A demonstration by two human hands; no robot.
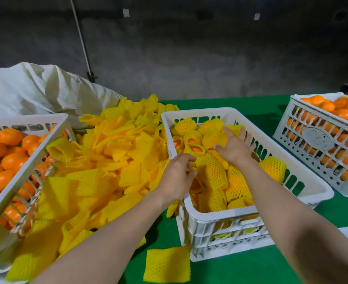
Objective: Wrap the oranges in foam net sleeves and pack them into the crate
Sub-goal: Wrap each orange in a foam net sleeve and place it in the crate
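your packing crate (220, 214) sits in the middle of the green table (271, 269), closer to its near edge, and it looks nearly full of wrapped oranges (186, 126). your right hand (233, 149) lies flat on the load toward the crate's far right corner, fingers straight and spread wide, gripping nothing. your left hand (177, 173) is at the near left rim, fingers curled and seemingly pinching the net of a netted orange (211, 171) just inside; the fingertips are partly hidden, so the exact grip is hard to read. this looks like the settling step, so press lightly with the flat palm to bed the fruit rather than squeeze it, and use the left pinch to tug the net fully over the orange before tucking it into a gap by the wall. check that no orange skin shows bare against the plastic, since a few sleeves near the middle gape open. for the next one, the loose sleeves (111, 144) are heaped just left of this crate, and the bare oranges (9, 138) wait in the supply crate (28, 163) at the table's left edge. one stray sleeve (167, 265) lies at the near edge, easy to grab first.
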